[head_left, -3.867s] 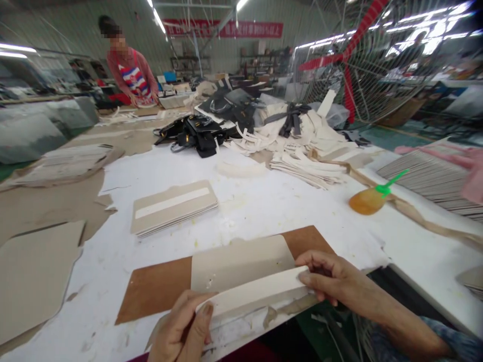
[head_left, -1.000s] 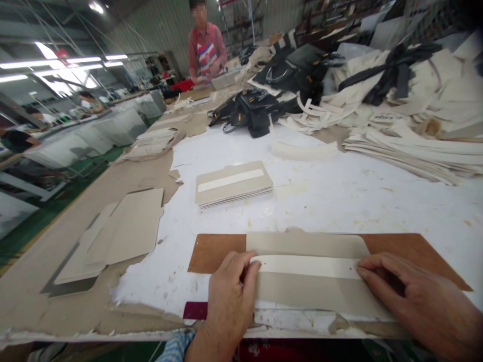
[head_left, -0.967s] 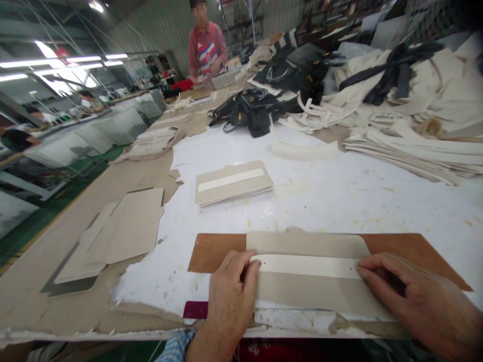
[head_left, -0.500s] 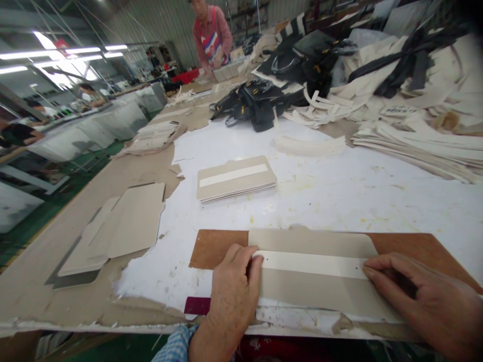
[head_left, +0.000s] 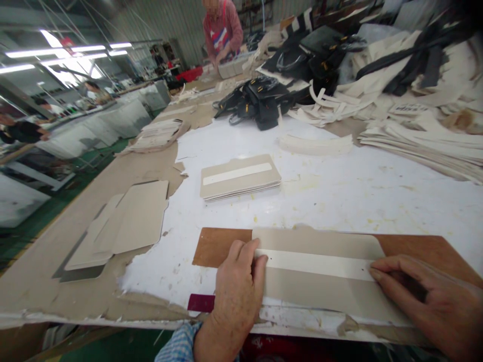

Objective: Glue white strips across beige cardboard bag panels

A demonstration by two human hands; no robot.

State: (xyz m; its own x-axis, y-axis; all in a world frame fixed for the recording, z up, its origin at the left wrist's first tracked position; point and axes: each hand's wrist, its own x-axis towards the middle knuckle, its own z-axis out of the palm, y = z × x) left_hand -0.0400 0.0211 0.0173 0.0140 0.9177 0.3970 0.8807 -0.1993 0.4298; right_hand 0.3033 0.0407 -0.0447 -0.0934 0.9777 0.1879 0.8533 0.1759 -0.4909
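A grey card panel (head_left: 320, 289) lies on a brown board (head_left: 221, 247) at the table's near edge, with a white strip (head_left: 317, 265) running across its middle. My left hand (head_left: 238, 296) rests flat on the left end of the strip, fingers stretched out. At the strip's right end my right hand (head_left: 430, 301) presses down with curled fingertips. Neither hand grips anything.
A stack of finished grey panels (head_left: 240, 177) lies further back. Loose grey cards (head_left: 124, 226) sit at the left. Black bags (head_left: 260, 100) and heaps of cream strips (head_left: 415, 136) fill the far right. Another person (head_left: 222, 30) works at the far end.
Earlier I held the white strip up over the panel; it now lies flat on it. In the last second my hands stay at the strip's ends while the view shifts slightly.
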